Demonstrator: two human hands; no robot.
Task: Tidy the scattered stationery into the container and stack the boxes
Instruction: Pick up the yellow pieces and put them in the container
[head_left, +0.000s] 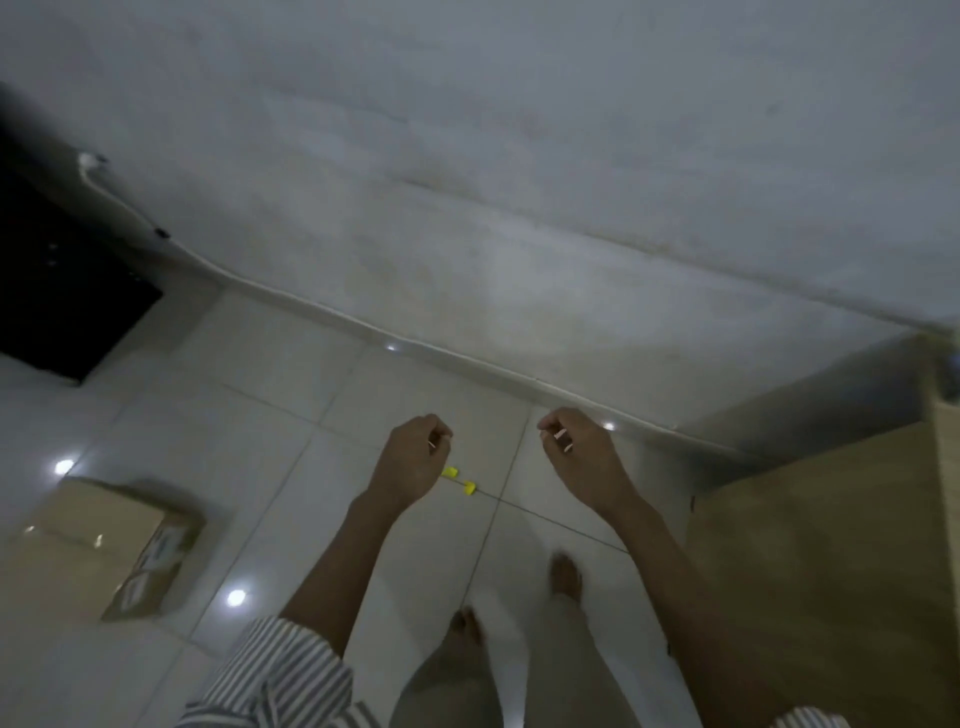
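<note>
I stand on a white tiled floor and look down. My left hand (415, 457) and my right hand (576, 452) hang in front of me, fingers loosely curled, with nothing clearly held in either. Two small yellow pieces (460, 479) lie on the floor just right of my left hand, near a tile joint. A brown cardboard box (93, 545) with white labels on its side sits on the floor at the left. No container is in view.
A pale wall with a skirting strip (467, 358) runs across ahead. A light wooden surface (831, 561) fills the right side. A dark object (57, 291) stands at the far left. My bare feet (566, 574) are below.
</note>
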